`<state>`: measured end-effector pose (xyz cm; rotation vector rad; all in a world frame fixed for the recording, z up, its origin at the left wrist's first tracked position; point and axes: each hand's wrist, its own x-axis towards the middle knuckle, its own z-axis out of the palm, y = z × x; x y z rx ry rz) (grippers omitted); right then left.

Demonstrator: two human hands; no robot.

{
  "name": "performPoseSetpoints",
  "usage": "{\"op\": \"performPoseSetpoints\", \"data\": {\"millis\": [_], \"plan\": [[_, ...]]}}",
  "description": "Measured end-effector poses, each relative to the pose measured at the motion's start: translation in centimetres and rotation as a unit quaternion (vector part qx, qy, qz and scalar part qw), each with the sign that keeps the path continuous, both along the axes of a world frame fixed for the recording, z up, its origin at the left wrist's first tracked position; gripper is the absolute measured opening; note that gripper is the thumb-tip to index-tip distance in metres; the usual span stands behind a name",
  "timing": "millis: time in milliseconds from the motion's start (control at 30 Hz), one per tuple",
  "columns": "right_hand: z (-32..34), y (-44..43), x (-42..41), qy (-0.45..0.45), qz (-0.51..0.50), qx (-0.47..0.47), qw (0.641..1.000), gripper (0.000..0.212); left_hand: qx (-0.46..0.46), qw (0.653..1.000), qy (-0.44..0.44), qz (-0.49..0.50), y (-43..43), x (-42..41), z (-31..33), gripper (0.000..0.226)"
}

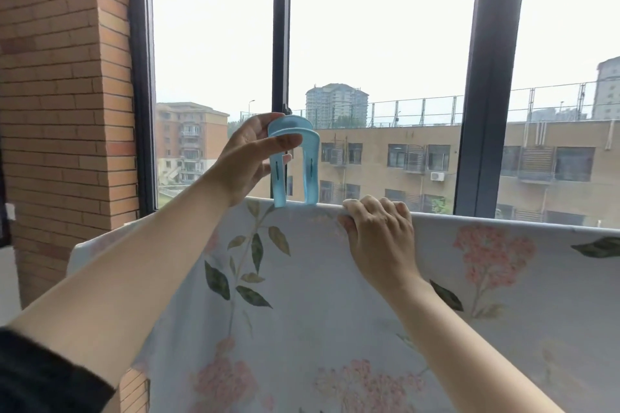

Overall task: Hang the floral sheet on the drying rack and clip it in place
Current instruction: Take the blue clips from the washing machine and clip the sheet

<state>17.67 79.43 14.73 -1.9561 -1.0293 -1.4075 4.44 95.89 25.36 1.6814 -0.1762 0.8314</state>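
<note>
Floral sheet [302, 278] is hanging over the rack rail, its top fold running left-right near the window [379, 43]; the rail itself is hidden under cloth. My left hand [251, 151] is pinching the blue clip [295, 164] at its top, legs pointing down, tips reaching the fold directly below. My right hand [375, 231] is gripping the fold just right of the clip, fingers curled over.

Single head-worn wide-angle view, looking forward and slightly down over the top edge of the floral sheet [335, 312], which hangs close before the lens; the window [489, 77] lies just beyond.
</note>
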Motion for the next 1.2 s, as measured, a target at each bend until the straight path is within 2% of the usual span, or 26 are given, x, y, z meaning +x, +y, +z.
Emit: {"op": "performPoseSetpoints", "data": {"millis": [133,267,500,667,733,833,933,1033,1100,1200], "plan": [[-0.1,0.3,0.1,-0.004,0.002,-0.002,1.000,0.006,0.001,1.000,0.020,-0.022,0.9,0.7,0.8,0.066],[-0.2,0.1,0.1,-0.003,-0.003,-0.005,1.000,0.007,-0.009,1.000,0.022,-0.019,1.7,1.4,1.5,0.050],[-0.2,0.1,0.2,-0.006,0.001,-0.002,1.000,0.005,-0.043,0.999,-0.001,-0.030,2.3,2.2,1.5,0.051],[-0.1,0.2,0.1,-0.001,-0.002,-0.001,1.000,0.013,-0.004,0.998,0.051,-0.044,2.4,3.4,-0.4,0.048],[-0.1,0.2,0.0,-0.001,-0.001,-0.002,1.000,0.013,-0.022,0.997,0.058,-0.050,2.5,3.9,-1.5,0.047],[-0.2,0.1,0.2,-0.003,-0.002,-0.002,1.000,0.008,-0.045,0.996,0.055,-0.061,3.0,4.2,-2.2,0.059],[-0.1,0.0,0.1,-0.001,-0.002,-0.005,1.000,0.009,-0.015,0.995,0.072,-0.069,3.1,3.8,-2.2,0.066],[0.1,0.0,0.1,0.006,-0.004,-0.016,1.000,0.015,-0.001,0.992,0.095,-0.083,2.6,3.1,-2.0,0.089],[0.2,-0.2,0.2,0.015,-0.013,-0.027,0.999,0.019,-0.004,0.993,0.092,-0.070,2.2,2.9,-2.2,0.086],[0.4,-0.8,-0.2,0.041,0.001,-0.057,0.998,0.023,0.029,0.996,0.087,0.009,1.3,1.9,-2.7,0.077]]}}
